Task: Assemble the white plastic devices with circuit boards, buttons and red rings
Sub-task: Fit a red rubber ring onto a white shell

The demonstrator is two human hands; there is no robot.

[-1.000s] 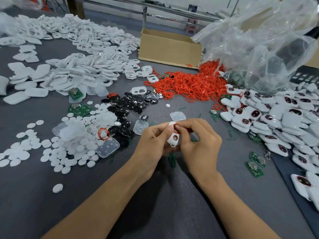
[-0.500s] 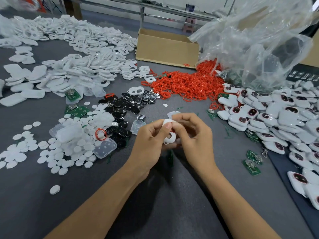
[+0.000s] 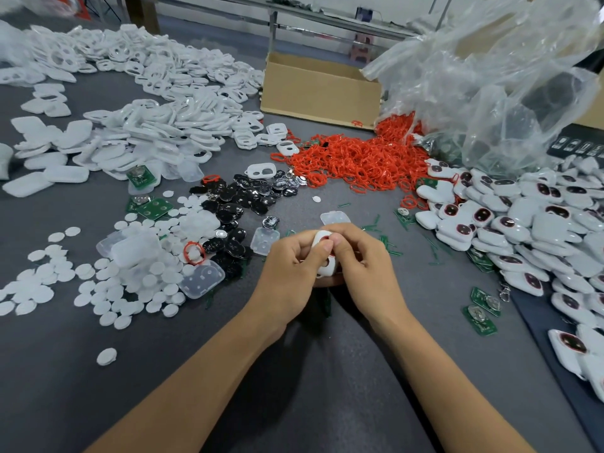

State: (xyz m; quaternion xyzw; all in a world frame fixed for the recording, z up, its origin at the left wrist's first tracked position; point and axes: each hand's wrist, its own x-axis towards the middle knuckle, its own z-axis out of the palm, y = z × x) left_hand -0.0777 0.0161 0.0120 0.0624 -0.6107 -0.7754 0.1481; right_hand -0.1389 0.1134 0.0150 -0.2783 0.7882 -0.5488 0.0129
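- Two hands meet low over the near tabletop [image 3: 65, 371]. The left hand [image 3: 291, 269] and right hand [image 3: 366, 266] both pinch one white device shell [image 3: 328, 271], held between them clear of the surface.
- One red ring [image 3: 323, 237] shows at the shell's upper opening, under the thumb and fingertips. Whether it sits fully in its groove is hidden.
- Uneven thumb pressure is the likeliest trouble: one side of the thin ring could spring out or twist while the other is pushed home.
- Smooth and small, the shell could also slip from so tight a pinch and drop among the loose parts.
- Several green offcuts [image 3: 385, 246] and a clear button pad [image 3: 265, 241] lie just beyond the knuckles, where a shifting wrist could scatter them.
- Many white round buttons [image 3: 130, 289] and black plates [image 3: 242, 197] are spread to the left.
- Spare circuit boards [image 3: 480, 313] and the finished devices [image 3: 523, 223] lie to the right. A shell set down there unfinished would be hard to pick out again.
- Farthest back, the red ring heap [image 3: 359, 161] spills from beneath a plastic bag [image 3: 490, 76], beside a cardboard box [image 3: 320, 93] and the empty shells [image 3: 157, 138]. Tangled rings may come up several at once.
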